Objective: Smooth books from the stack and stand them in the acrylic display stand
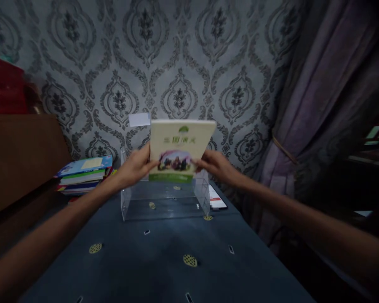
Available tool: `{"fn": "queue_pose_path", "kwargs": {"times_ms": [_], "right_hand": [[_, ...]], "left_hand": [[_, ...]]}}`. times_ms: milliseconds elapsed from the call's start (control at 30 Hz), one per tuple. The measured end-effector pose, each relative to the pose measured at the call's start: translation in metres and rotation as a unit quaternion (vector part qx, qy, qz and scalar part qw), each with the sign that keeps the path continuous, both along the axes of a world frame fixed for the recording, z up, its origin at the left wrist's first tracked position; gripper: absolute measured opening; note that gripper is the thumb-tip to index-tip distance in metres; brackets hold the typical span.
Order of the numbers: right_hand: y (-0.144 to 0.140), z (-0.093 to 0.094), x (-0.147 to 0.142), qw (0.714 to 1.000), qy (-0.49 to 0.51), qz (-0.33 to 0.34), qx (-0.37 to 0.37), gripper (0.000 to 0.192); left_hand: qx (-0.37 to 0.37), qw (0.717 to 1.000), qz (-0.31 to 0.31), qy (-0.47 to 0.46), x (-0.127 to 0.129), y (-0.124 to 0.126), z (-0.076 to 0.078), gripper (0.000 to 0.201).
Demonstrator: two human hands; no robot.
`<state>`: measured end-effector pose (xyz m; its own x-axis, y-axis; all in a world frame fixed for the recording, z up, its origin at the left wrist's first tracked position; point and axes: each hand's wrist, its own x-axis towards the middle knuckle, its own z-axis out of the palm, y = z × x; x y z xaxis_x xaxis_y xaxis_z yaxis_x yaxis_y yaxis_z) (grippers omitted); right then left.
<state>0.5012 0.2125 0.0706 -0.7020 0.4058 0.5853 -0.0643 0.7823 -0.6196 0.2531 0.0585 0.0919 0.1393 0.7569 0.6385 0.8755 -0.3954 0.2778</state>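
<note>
Book (173, 145): roughly upright above the rack (125, 206), cover facing near.
Left hand (139, 163): clamped on the left edge, thumb in front.
Right hand (217, 165): clamped on the right edge; the paired grip likely keeps it level.
Table (145, 265): bears the rack.
Hard to see: fingers behind the cover, blurred title, the rack's far part.

Wallpaper (180, 54): grey damask pattern, filling the upper frame. Curtain (316, 84): mauve, gathered by a tie (284, 146), right. Cabinet (22, 155): brown, left edge, with a red object (6, 86) on top. Device (217, 197): flat, pale-faced, right of centre. Tablecloth (139, 269): dark blue with yellow motifs, lower frame.
</note>
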Motion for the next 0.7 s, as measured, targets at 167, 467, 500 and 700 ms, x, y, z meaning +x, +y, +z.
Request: {"fn": "queue_pose_path", "kwargs": {"times_ms": [167,467,500,700], "right_hand": [[0.037,0.078,-0.002,0.989,0.13,-0.045,0.052,0.031],[0.079,0.066,-0.008,0.994,0.076,-0.042,-0.065,0.028],[0.082,0.065,-0.007,0.994,0.072,-0.04,-0.071,0.029],[0.097,0.067,-0.012,0.996,0.058,-0.03,-0.061,0.033]], "left_hand": [[0.155,0.987,0.014,0.032,0.0,0.049,0.068,0.046],[0.106,0.993,-0.047,0.017,-0.007,0.1,0.046,0.049],[0.099,0.994,-0.053,0.012,-0.009,0.104,0.044,0.052],[0.037,0.985,-0.12,-0.12,-0.018,0.129,0.044,0.054]]}}
